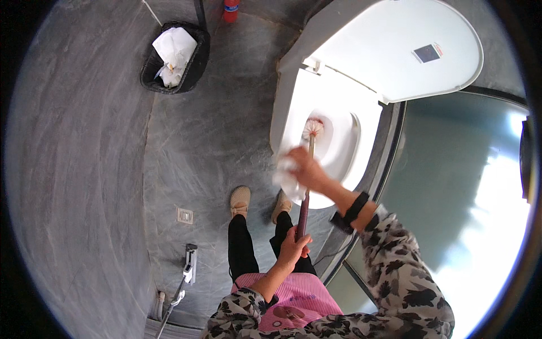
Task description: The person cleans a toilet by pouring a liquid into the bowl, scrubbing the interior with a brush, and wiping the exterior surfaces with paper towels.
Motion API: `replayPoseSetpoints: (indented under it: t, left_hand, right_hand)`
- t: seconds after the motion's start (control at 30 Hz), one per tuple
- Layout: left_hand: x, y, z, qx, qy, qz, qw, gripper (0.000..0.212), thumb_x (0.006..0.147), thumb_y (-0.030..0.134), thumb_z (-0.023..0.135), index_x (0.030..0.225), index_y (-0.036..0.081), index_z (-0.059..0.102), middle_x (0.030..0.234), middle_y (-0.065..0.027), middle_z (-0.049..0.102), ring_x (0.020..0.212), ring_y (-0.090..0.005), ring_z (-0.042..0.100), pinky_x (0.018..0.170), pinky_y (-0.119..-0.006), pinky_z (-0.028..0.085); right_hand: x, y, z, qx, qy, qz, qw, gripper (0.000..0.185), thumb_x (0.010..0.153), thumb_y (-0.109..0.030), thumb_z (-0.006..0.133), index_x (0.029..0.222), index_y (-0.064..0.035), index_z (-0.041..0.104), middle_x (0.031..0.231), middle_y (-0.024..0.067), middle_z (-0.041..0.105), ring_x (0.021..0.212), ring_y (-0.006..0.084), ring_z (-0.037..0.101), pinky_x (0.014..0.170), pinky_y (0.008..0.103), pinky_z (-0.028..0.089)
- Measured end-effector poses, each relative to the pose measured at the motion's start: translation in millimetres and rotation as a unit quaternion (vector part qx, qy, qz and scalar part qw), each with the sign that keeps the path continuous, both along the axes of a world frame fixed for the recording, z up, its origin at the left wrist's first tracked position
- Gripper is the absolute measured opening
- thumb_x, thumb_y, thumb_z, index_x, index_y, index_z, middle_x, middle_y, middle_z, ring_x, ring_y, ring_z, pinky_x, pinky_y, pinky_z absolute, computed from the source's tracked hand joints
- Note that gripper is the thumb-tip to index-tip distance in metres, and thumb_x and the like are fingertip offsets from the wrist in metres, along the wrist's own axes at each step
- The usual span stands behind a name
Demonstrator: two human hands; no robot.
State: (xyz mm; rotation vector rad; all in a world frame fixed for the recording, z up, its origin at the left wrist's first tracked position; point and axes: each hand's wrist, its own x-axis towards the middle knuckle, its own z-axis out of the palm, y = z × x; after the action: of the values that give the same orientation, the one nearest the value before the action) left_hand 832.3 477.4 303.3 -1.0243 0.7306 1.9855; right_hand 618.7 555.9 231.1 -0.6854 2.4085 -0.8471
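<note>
My left hand (292,248) grips the dark red handle of a toilet brush (303,216) near its lower end. The round bristle head of the brush is inside the bowl of a white toilet (292,106), whose lid (406,42) is raised. Above the front left of the bowl, my right hand (302,167) is blurred and holds a crumpled white thing (288,178), perhaps tissue or cloth, close to the brush shaft. Whether this hand touches the shaft I cannot tell.
A black waste bin (203,55) holding white paper stands at the upper left, with a red bottle (231,10) beyond it. A floor drain (185,216) and a squeegee or flat mop (190,265) are at the lower left. Framed glass panels (432,169) stand on the right.
</note>
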Motion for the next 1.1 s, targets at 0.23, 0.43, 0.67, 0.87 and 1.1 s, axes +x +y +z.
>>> replayPoseSetpoints:
  t: [0.23,0.43,0.67,0.87,1.1]
  left_hand:
    - [5,2,8,-0.04,0.087,0.009,0.995,0.062,0.088,0.018,0.059,0.139,0.007,0.026,0.083,-0.0034,0.054,0.057,-0.0084,0.053,0.049,-0.022,0.045]
    - [-11,-12,21,-0.092,0.123,-0.006,0.988,0.072,0.086,0.016,0.062,0.145,0.01,0.02,0.091,-0.0044,0.055,0.067,-0.0079,0.053,0.057,-0.021,0.047]
    - [-120,-54,50,-0.08,0.374,0.015,0.924,0.07,0.085,0.013,0.063,0.143,0.008,0.024,0.104,-0.0096,0.054,0.078,-0.012,0.054,0.071,-0.026,0.049]
    - [-285,-53,72,-0.171,0.36,-0.049,0.916,0.047,0.091,0.032,0.056,0.127,0.004,0.044,0.083,-0.0078,0.061,0.063,-0.0097,0.055,0.058,-0.023,0.047]
    - [-291,-42,60,-0.265,0.385,-0.1,0.878,0.036,0.096,0.032,0.05,0.117,0.003,0.052,0.073,-0.0074,0.061,0.059,-0.0111,0.057,0.053,-0.024,0.045]
  right_hand:
    - [-101,-39,-16,0.065,0.164,-0.255,0.951,0.044,0.083,-0.008,0.058,0.125,-0.0038,0.044,0.119,0.0278,0.041,0.103,0.0451,0.05,0.088,0.0434,0.046]
    - [-9,26,30,0.032,0.012,-0.031,0.999,0.039,0.081,-0.01,0.064,0.118,-0.0063,0.052,0.11,0.0214,0.052,0.101,0.0316,0.058,0.084,0.0412,0.049]
    - [43,147,83,0.018,-0.199,-0.576,0.793,0.033,0.09,-0.02,0.057,0.117,-0.0008,0.051,0.098,0.0129,0.063,0.086,0.0203,0.064,0.071,0.0311,0.054]
    - [33,11,9,-0.077,0.02,-0.417,0.905,0.038,0.076,-0.011,0.063,0.112,-0.0052,0.057,0.11,0.0202,0.054,0.102,0.0372,0.052,0.087,0.0419,0.044]
    - [12,-49,-19,-0.004,0.083,-0.446,0.891,0.055,0.075,-0.011,0.066,0.125,-0.0032,0.043,0.128,0.0259,0.044,0.115,0.0422,0.046,0.094,0.0437,0.043]
